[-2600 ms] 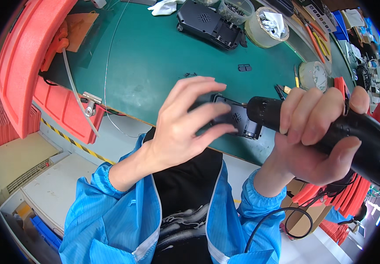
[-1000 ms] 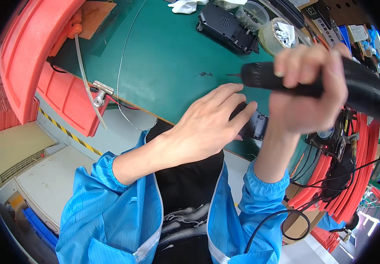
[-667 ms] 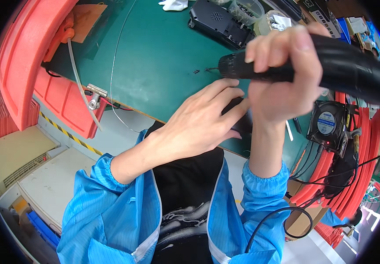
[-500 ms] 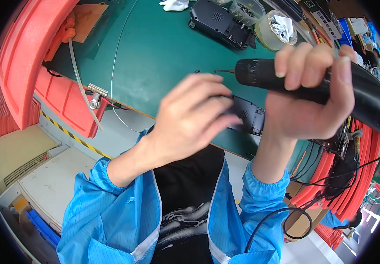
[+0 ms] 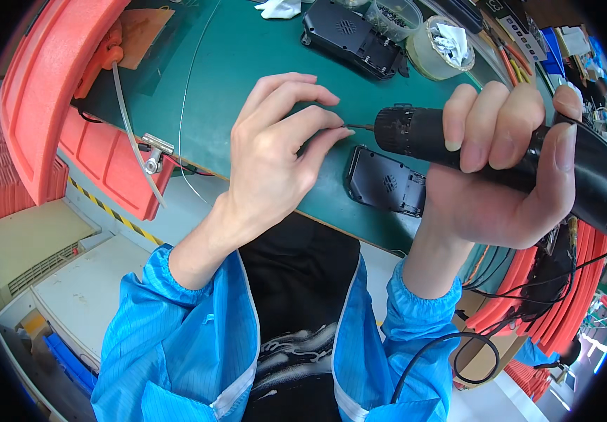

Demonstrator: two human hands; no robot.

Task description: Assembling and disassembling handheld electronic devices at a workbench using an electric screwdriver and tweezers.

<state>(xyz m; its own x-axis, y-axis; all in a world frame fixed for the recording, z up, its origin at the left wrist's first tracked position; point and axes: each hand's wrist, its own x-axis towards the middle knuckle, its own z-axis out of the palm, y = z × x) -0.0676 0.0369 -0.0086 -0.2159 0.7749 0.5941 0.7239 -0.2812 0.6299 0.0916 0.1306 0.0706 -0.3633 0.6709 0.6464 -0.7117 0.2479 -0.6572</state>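
My right hand (image 5: 497, 169) is wrapped round a black electric screwdriver (image 5: 416, 131), held level with its thin bit (image 5: 361, 127) toward the left. The thumb and forefinger of my left hand (image 5: 282, 133) pinch together right at the bit's tip. Whatever sits between those fingertips is too small to make out; the other fingers are loosely curled. Below the screwdriver, a black plastic housing (image 5: 381, 181) with a round speaker grille lies on the green table mat (image 5: 247, 53). My right wrist covers its right end.
A second black housing (image 5: 349, 35) lies at the back, beside a clear tub of small dark parts (image 5: 393, 17) and a round container (image 5: 430, 56) with white tissue. Red-pink foam trays (image 5: 43, 98) stand at the left. A clamp (image 5: 156, 151) grips the table's left edge.
My left hand has moved up from over the housing to the screwdriver's tip, and its thumb and forefinger have closed there. The screwdriver has shifted slightly downward.
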